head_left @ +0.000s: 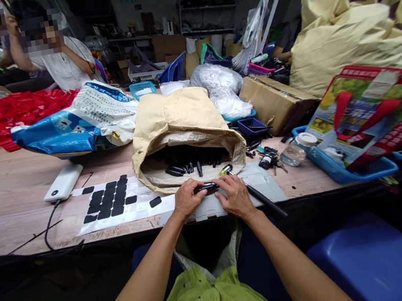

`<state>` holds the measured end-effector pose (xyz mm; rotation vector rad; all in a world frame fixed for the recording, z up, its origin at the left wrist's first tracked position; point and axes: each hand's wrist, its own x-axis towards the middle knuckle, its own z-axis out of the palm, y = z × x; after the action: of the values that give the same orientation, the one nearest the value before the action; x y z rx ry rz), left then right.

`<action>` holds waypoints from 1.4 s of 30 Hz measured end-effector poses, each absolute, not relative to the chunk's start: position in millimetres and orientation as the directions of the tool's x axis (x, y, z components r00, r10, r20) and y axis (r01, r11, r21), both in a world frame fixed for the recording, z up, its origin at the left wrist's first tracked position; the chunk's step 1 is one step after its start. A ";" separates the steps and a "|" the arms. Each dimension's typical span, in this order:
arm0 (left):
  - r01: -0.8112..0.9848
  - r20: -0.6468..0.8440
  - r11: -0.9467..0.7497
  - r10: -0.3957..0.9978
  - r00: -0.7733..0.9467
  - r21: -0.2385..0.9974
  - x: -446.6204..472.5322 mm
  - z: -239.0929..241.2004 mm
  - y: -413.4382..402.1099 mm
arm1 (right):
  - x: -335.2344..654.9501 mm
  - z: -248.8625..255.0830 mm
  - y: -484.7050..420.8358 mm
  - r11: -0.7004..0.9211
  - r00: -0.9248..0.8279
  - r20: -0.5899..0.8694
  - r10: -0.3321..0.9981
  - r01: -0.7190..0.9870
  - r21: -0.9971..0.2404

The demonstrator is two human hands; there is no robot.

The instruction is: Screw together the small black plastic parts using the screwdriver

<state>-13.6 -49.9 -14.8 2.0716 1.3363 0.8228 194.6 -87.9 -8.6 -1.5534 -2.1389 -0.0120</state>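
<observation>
My left hand [187, 199] and my right hand [235, 193] meet at the table's near edge, both closed on a small black plastic part [207, 187] held between the fingertips. Just behind them a tan paper sack [180, 123] lies on its side with its mouth toward me, holding several similar black parts [188, 165]. To the left a white sheet [117, 206] carries several black adhesive pads [110, 200]. A screwdriver with a yellow tip and black shaft [255, 193] lies under my right hand.
A white power bank [63, 182] with a cable lies at left. A blue-white sack [75, 123], red parts [22, 109], a cardboard box [274, 101], a jar [298, 149] and a blue basket [351, 165] crowd the table. Two people sit at the far left. A blue stool [379, 259] stands at my right.
</observation>
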 end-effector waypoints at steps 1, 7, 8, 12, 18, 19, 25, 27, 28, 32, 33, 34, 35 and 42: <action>0.588 0.206 -0.370 0.922 0.329 0.719 -14.1 -14.9 -49.6 | 193.2 -10.3 -87.4 0.362 -0.238 0.383 0.893 0.885 -0.292; 0.585 0.222 -0.393 0.913 0.343 0.710 -16.1 -19.6 -47.4 | 194.5 -17.5 -82.3 0.388 -0.260 0.372 0.891 0.862 -0.328; 0.585 0.223 -0.393 0.913 0.342 0.709 -16.3 -20.5 -47.2 | 195.0 -17.6 -82.0 0.399 -0.274 0.368 0.889 0.858 -0.324; 0.581 0.228 -0.395 0.912 0.341 0.712 -16.5 -21.8 -46.8 | 195.6 -17.5 -82.0 0.417 -0.300 0.350 0.887 0.848 -0.329; 0.580 0.226 -0.387 0.916 0.332 0.716 -15.8 -19.1 -47.9 | 196.2 -19.0 -81.5 0.416 -0.309 0.325 0.894 0.840 -0.347; 0.576 0.223 -0.382 0.918 0.328 0.723 -15.9 -18.8 -48.2 | 196.3 -19.3 -81.3 0.421 -0.311 0.329 0.892 0.838 -0.348; 0.508 0.199 -0.334 0.932 0.302 0.794 -16.9 -21.6 -48.7 | 197.0 -20.0 -81.4 0.437 -0.313 0.350 0.883 0.820 -0.370; 0.493 0.195 -0.328 0.933 0.302 0.806 -17.0 -23.1 -48.4 | 197.0 -19.3 -81.8 0.442 -0.312 0.355 0.881 0.809 -0.386; 0.487 0.194 -0.325 0.934 0.300 0.811 -17.0 -23.6 -48.2 | 197.0 -18.8 -82.0 0.447 -0.314 0.357 0.880 0.803 -0.395; 0.489 0.202 -0.334 0.931 0.303 0.805 -16.9 -22.8 -48.1 | 197.3 -16.6 -83.1 0.463 -0.317 0.370 0.873 0.777 -0.427; 0.499 0.207 -0.342 0.929 0.306 0.796 -17.0 -22.1 -48.2 | 197.5 -16.2 -83.3 0.465 -0.317 0.371 0.873 0.774 -0.430; 0.511 0.211 -0.350 0.927 0.311 0.785 -17.1 -21.3 -48.3 | 197.6 -16.0 -83.5 0.465 -0.318 0.372 0.872 0.774 -0.430; 0.524 0.212 -0.356 0.925 0.316 0.774 -17.3 -20.6 -48.5 | 197.7 -15.8 -83.6 0.465 -0.319 0.371 0.872 0.775 -0.428; 0.543 0.207 -0.372 0.917 0.341 0.753 -17.3 -18.8 -49.5 | 194.8 -12.6 -88.2 0.469 -0.321 0.378 0.868 0.778 -0.417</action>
<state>-17.3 -49.5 -18.8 2.0360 1.2720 0.8487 194.8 -88.2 -12.6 -1.3620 -2.1651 0.2133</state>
